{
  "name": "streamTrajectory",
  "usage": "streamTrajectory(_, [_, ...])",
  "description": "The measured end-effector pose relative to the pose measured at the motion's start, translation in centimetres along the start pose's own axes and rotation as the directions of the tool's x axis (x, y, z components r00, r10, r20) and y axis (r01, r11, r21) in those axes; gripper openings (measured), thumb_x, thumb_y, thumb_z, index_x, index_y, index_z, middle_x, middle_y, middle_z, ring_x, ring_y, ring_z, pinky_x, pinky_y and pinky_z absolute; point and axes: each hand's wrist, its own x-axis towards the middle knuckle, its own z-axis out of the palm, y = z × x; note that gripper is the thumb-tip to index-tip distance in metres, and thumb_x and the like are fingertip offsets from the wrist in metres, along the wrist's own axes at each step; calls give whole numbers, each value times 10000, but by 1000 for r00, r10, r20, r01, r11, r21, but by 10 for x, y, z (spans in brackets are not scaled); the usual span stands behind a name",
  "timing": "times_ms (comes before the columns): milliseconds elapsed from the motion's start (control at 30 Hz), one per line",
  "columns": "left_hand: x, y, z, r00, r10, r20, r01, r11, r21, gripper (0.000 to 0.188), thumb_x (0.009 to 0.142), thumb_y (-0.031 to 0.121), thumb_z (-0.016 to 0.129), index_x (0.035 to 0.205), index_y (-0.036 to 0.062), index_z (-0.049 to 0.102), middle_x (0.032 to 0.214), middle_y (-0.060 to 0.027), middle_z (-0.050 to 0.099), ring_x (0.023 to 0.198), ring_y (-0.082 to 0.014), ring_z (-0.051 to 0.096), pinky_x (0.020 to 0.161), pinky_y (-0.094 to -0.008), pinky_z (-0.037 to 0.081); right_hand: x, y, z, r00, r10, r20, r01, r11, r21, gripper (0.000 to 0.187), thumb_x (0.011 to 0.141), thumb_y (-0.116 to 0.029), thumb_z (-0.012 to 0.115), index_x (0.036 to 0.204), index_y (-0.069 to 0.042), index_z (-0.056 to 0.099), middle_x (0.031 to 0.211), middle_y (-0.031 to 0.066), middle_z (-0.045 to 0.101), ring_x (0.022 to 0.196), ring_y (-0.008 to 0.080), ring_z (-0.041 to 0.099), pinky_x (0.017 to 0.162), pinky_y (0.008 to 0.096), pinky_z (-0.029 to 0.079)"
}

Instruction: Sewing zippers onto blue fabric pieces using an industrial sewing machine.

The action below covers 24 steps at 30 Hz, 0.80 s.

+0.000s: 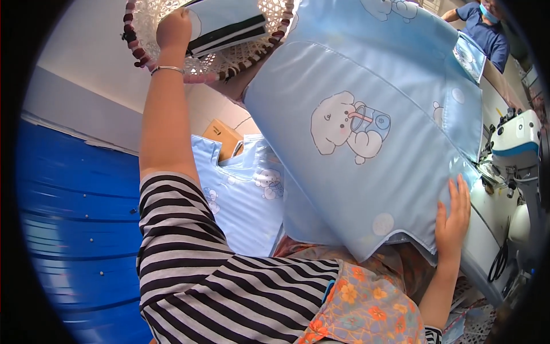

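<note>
At the upper left, my left hand (175, 28) is closed at the edge of a light blue fabric piece with black strips (229, 34); its fingertips are mostly hidden. Several such pieces lie stacked in a white woven basket (137, 43) with a rim wrapped in brown and pink. My right hand (452, 221) rests with fingers stretched out on the lower right edge of a large light blue sheet (344, 189). This glossy sheet carries cartoon puppy prints and spreads over the work table and down toward my lap.
A white sewing machine (515, 137) stands at the right, beside the sheet. Another light blue printed piece (240, 200) hangs left of my lap, near a brown cardboard box (220, 135). Blue panelling (80, 229) lies at the left. A person in dark blue (484, 34) is at the far right.
</note>
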Motion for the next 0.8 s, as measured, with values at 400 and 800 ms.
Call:
streamTrajectory(400, [-91,203,-121,993,38,116,121,-154,-981,117,964,119,583,1003,10,593,912,-42,646,816,-151,624,748,-304,505,-3,6,7,995,25,-97,-23,1000,20,433,923,-161,582,1335,-38,538,1461,169,460,1355,368,414,1129,448,321])
streamTrajectory(800, [-266,369,-119,637,722,269,505,-128,-853,196,864,-105,436,921,33,563,1376,-121,538,1232,-176,517,1028,-269,387,-9,3,-5,956,277,-98,-56,498,866,360,904,-8,588,1262,-21,627,1225,127,644,1136,187,606,965,297,470])
